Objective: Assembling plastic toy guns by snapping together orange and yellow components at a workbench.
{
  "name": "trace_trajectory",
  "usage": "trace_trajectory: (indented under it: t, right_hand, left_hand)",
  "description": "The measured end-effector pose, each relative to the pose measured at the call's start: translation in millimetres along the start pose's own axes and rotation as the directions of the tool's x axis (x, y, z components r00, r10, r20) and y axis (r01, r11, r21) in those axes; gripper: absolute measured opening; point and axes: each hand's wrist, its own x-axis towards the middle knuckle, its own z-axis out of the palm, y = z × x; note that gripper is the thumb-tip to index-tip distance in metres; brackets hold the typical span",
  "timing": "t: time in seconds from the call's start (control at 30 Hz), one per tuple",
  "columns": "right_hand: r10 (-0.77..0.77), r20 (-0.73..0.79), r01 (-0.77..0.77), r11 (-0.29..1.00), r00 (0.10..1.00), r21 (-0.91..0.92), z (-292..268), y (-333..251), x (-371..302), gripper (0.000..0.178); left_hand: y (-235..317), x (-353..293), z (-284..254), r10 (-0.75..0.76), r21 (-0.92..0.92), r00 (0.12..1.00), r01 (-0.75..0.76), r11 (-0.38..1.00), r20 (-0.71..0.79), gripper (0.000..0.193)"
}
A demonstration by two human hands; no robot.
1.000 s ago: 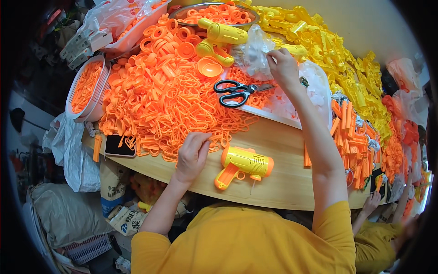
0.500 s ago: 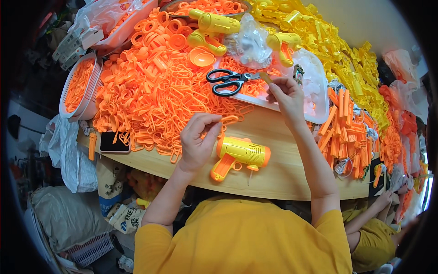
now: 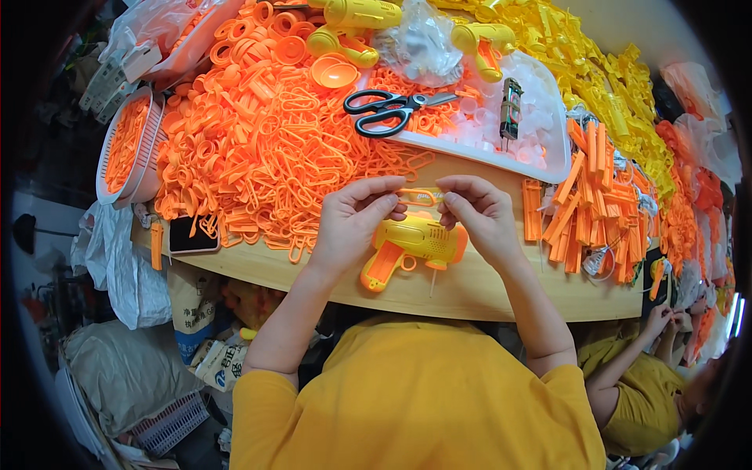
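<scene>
My left hand (image 3: 362, 219) pinches the left end of an orange elongated plastic loop (image 3: 413, 190), held just above a toy gun body. Close to the loop's right end, the fingers of my right hand (image 3: 479, 215) are pinched together on a small yellowish strip (image 3: 435, 197), mostly covered by the fingertips. Whether the strip touches the loop is too small to tell. The yellow and orange toy gun (image 3: 419, 240) lies on the table under both hands, its orange handle toward me and a thin pin below its body.
Black-handled scissors (image 3: 385, 112) lie beyond my hands, against a white tray (image 3: 561, 149) of translucent pieces. Orange parts (image 3: 266, 149) are heaped left, yellow parts (image 3: 603, 94) far right. Orange sticks (image 3: 587, 200) with wires lie at right. A phone (image 3: 193, 235) rests at left; a co-worker (image 3: 634, 384) sits at right.
My right hand has come down and toward me from beside the scissors, bringing the yellowish strip to the loop. My left hand still holds the loop. The view has shifted slightly.
</scene>
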Motion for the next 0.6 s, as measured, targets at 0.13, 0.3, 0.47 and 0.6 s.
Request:
trace_trajectory:
  t: [0.13, 0.3, 0.47, 0.6]
  right_hand:
    - [-0.018, 0.004, 0.018, 0.999, 1.0, -0.034, 2.1, 3.9, -8.6, 0.022]
    - [-0.041, 0.009, 0.041, 0.999, 0.999, -0.028, 4.2, 9.2, -15.8, 0.022]
    - [-0.047, 0.019, 0.048, 0.997, 0.999, -0.059, 6.8, 8.6, -20.7, 0.023]
    - [-0.059, 0.038, 0.061, 0.997, 0.998, -0.044, 7.3, 8.7, -23.6, 0.023]
  left_hand:
    - [-5.7, -2.4, 0.8, -0.039, -0.021, 0.999, 0.039, 0.999, 0.005, 0.023]
    - [-5.6, -6.0, 2.7, -0.098, -0.042, 0.995, 0.098, 0.994, 0.014, 0.023]
    - [-4.7, -8.3, 1.4, -0.105, 0.012, 0.994, 0.105, 0.994, 0.009, 0.022]
    - [-6.4, -9.5, -0.7, -0.107, 0.031, 0.994, 0.107, 0.994, 0.004, 0.022]
